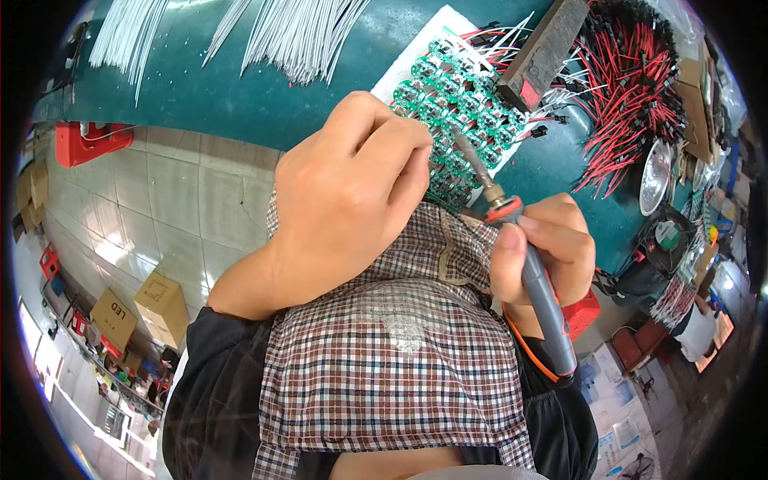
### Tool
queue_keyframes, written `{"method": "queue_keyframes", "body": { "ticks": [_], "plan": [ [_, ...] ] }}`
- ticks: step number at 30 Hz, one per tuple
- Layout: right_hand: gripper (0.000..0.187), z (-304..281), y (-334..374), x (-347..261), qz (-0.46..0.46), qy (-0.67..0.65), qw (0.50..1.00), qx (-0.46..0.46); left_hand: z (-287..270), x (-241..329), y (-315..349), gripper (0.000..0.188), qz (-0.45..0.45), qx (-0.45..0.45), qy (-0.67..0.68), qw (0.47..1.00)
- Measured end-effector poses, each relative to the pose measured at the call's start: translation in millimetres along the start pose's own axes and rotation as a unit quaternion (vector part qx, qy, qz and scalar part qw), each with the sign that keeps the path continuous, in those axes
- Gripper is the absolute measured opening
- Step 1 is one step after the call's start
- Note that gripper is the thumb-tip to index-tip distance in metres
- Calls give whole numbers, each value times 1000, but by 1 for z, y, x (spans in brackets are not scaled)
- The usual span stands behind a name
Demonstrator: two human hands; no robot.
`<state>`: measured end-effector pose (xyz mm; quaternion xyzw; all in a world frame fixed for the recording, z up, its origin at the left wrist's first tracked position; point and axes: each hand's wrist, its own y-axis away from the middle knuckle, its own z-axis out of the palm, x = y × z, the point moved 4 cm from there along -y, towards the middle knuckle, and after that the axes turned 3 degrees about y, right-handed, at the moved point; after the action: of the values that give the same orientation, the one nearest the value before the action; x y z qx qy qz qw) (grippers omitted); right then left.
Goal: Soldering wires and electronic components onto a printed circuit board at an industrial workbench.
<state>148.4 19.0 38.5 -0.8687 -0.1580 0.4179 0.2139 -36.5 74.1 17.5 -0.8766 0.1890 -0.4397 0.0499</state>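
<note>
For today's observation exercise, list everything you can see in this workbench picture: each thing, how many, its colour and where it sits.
Round green circuit boards: many, on a white sheet, bench centre.
Red-and-black wire leads: a large heap, upper right.
White wires: several bundles, top edge.
Dark rectangular block: one, above the boards.
Teal bench top: one, upper half.
Brown cardboard boxes: two, on the floor, lower left.
Grey-handled soldering iron: one, tip over the boards.
Left hand: closed, at the boards.
Right hand: gripping the iron.

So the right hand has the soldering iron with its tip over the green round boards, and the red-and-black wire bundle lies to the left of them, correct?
Not quite. In the head view the red-and-black wire bundle lies right of the green round boards, not left. The right hand does hold the soldering iron, tip over them.
</note>
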Motion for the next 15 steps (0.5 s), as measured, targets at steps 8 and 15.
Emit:
{"method": "queue_keyframes", "body": {
  "ticks": [8, 15],
  "plan": [
    [32, -2, 7, -8, -1, -2, 1000, -30, -4, -3, 11, 19, -27, -16, 22, 999],
    [31, 7, 10, -11, -6, -7, 1000, -28, -4, -4, 14, 18, -21, -11, 13, 1000]
  ]
}}
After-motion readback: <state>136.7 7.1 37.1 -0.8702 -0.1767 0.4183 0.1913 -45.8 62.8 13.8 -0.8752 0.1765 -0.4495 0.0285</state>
